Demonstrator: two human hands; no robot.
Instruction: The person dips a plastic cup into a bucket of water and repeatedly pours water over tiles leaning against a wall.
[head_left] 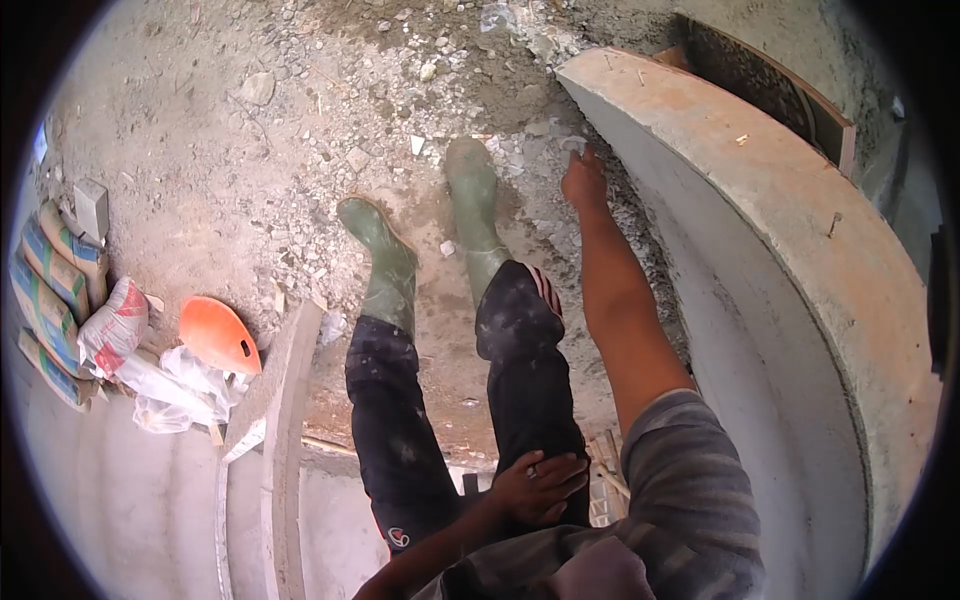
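My left hand, with a ring on one finger, rests on the thigh of my dark trousers. Its fingers lie out over the cloth and hold nothing. My right hand reaches forward over the rubble, beside the foot of a curved concrete wall. A finger and thumb stick out with a gap between them, while the others look curled. A small pale piece shows at the fingertips; whether they touch it I cannot tell. Green rubber boots are on my feet.
Broken stone and grit cover the ground. To the left are stacked bags, a white-and-red sack, a grey block, an orange plastic piece and clear plastic sheeting. Nails stick up from the wall's top.
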